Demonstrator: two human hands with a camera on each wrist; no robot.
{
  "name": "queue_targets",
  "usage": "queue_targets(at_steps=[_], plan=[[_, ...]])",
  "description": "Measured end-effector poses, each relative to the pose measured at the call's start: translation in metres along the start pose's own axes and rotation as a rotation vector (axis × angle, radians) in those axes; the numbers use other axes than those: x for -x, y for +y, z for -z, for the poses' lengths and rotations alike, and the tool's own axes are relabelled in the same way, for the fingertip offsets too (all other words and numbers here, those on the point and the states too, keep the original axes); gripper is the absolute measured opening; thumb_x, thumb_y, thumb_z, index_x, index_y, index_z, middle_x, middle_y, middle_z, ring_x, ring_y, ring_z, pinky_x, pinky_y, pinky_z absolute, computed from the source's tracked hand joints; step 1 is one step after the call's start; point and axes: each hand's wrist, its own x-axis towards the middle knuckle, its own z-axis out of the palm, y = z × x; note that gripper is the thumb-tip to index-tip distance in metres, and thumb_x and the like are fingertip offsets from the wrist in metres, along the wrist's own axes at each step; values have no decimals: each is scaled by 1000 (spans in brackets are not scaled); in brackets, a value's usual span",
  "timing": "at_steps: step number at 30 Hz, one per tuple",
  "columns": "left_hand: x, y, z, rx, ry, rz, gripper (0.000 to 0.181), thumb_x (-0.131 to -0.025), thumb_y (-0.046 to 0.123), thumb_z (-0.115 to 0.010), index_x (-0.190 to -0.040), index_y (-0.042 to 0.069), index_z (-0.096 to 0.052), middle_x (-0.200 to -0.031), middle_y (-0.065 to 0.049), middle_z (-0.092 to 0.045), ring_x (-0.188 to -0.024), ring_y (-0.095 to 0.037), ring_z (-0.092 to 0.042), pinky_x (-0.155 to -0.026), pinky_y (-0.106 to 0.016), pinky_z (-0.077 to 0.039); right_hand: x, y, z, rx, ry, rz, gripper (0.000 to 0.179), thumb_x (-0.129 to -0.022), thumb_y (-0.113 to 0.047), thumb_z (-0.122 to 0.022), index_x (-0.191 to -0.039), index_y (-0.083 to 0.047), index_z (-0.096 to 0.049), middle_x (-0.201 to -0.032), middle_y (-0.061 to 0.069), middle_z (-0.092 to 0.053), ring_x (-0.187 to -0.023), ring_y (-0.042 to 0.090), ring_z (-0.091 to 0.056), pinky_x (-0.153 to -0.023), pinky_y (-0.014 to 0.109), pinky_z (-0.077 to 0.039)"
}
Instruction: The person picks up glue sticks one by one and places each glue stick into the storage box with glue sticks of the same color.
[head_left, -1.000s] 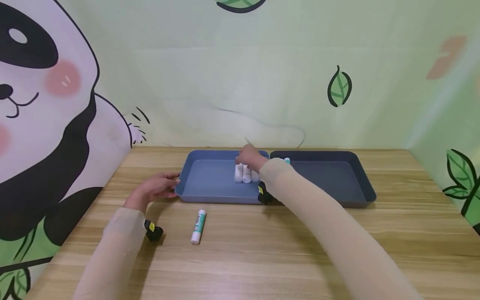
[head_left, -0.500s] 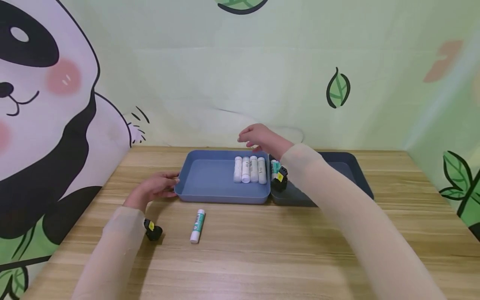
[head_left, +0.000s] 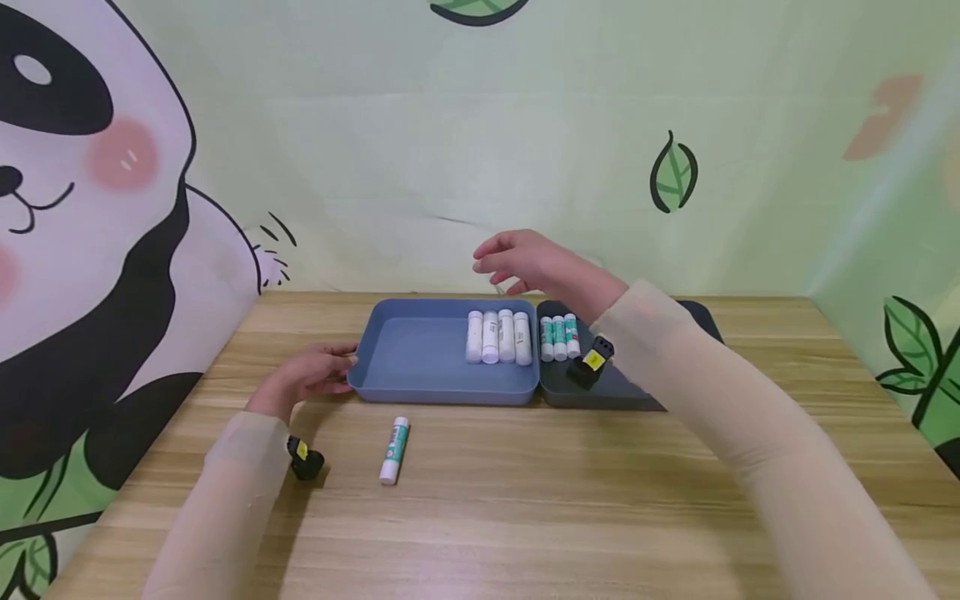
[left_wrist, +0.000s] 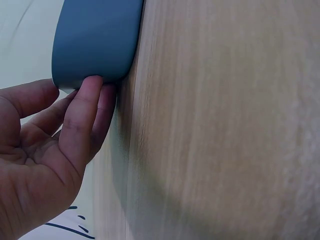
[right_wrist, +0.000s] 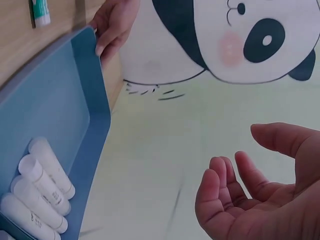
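My left hand (head_left: 311, 375) touches the left end of the blue tray (head_left: 405, 392), its fingertips right against the outer wall in the left wrist view. Raised above the back of the trays, my right hand (head_left: 525, 260) holds nothing; its fingers are loosely bent and the thumb stands apart. A row of several white glue sticks (head_left: 491, 337) lies side by side at the right end of the blue tray. Three green-and-white glue sticks (head_left: 559, 337) lie in the dark grey tray (head_left: 558, 397). Another green-and-white glue stick (head_left: 394, 450) rests on the table in front of the blue tray.
Both trays stand end to end near the back edge of the wooden table (head_left: 480, 508). Behind them is a wall cloth (head_left: 360, 183) printed with a panda and leaves. My right forearm covers part of the dark tray.
My right hand has lifted off the white glue sticks and moved up and to the right, uncovering them and the green ones. My left hand has stayed at the blue tray.
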Motion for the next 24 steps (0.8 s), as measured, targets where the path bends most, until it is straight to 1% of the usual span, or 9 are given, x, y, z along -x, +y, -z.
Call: queue_targets(at_steps=[4,10,13,15,19,21,24], plan=[[-1,0,0,6,-1,-1,59,-110,14,-42,-162,1,-18,-146,-21,-42,-109,-13,-53,-84,-19,-59,14,2,-5,-6,-34,23,41,-103,-25,-60,-141,-11,-54,-143,12,-57,-123,27,-56,-95,33,-55],[0,0,0,3,-9,-11,58,-110,13,-41,-162,1,-18,-145,-21,-42,-107,-11,-54,-84,-20,-59,38,5,-15,-30,-108,80,42,-103,-21,-59,-142,-7,-52,-138,14,-58,-116,25,-58,-88,31,-58],[1,0,1,6,-13,-10,59,-110,14,-41,-162,1,-18,-146,-21,-42,-108,-12,-54,-84,-20,-59,50,6,-22,-52,-144,90,44,-103,-19,-58,-145,-6,-50,-135,15,-58,-113,25,-59,-88,32,-59],[2,0,1,4,-16,-9,59,-110,14,-41,-162,1,-18,-146,-21,-41,-108,-12,-54,-85,-19,-59,56,8,-27,-69,-166,94,46,-103,-18,-59,-147,-6,-49,-133,15,-59,-111,25,-60,-89,33,-60],[3,0,1,3,-11,-2,59,-110,14,-42,-162,2,-18,-144,-20,-42,-107,-12,-54,-84,-19,-59,64,17,-42,-125,-213,81,50,-103,-16,-59,-151,-6,-46,-131,15,-60,-110,25,-61,-90,32,-62],[4,0,1,4,-14,-6,59,-110,14,-42,-162,1,-18,-142,-19,-42,-107,-12,-54,-83,-19,-59,66,23,-51,-155,-231,67,51,-103,-16,-59,-152,-8,-45,-134,15,-61,-114,28,-62,-87,29,-62],[3,0,1,13,-19,-11,59,-110,13,-42,-162,0,-18,-141,-19,-43,-106,-11,-54,-84,-19,-59,68,32,-67,-224,-246,38,54,-103,-15,-59,-154,-7,-43,-135,15,-61,-116,29,-61,-86,30,-62]])
